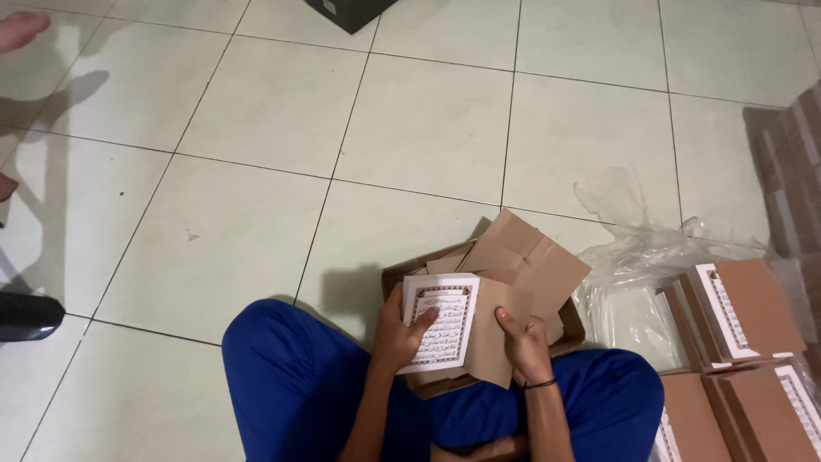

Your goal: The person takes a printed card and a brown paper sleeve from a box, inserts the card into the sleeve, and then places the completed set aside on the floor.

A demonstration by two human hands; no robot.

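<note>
Left hand [395,335] clamped on book [440,323], thumb on its cover. Right hand [523,342] clamped on cardboard sleeve [496,338] around book's right side. Both held over lap, above open box [530,257]. Book probably light and stiff; best held by its edges.

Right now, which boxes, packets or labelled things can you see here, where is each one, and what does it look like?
White book: held in the left hand, rectangular cover with an ornate brown frame.
Cardboard sleeve: brown, flat, gripped by the right hand.
Open cardboard box: brown, flaps up, on the floor ahead of the knees.
Boxed books: brown with white framed labels, stacked at right.
Plastic wrap: clear, crumpled, beside them.
Dark box: top edge.
</note>
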